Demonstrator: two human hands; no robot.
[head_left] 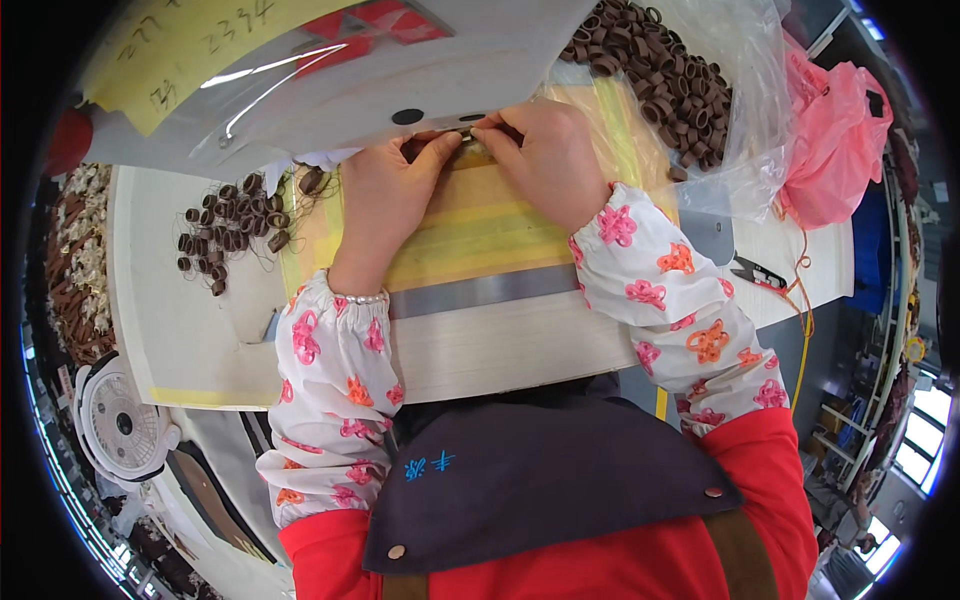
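Both my hands meet close under the front edge of a light grey sewing machine head [350, 95]. My left hand [388, 195] pinches with thumb and forefinger, and my right hand [550, 155] does likewise from the other side. Whatever small piece lies between the fingertips is mostly hidden by the fingers and the machine. Below the hands lies a work surface covered with yellow tape [465, 225]. To the left sits a loose cluster of small dark brown loops [235, 222] with thread ends trailing. At the far right, a large heap of brown loops [675, 85] rests on clear plastic.
A clear plastic bag [752, 160] and a pink plastic bag [835, 135] lie on the right side of the table. Thread snips [760, 272] lie near the table's right edge, beside an orange cord [803, 265]. A white fan [122, 425] stands at the lower left.
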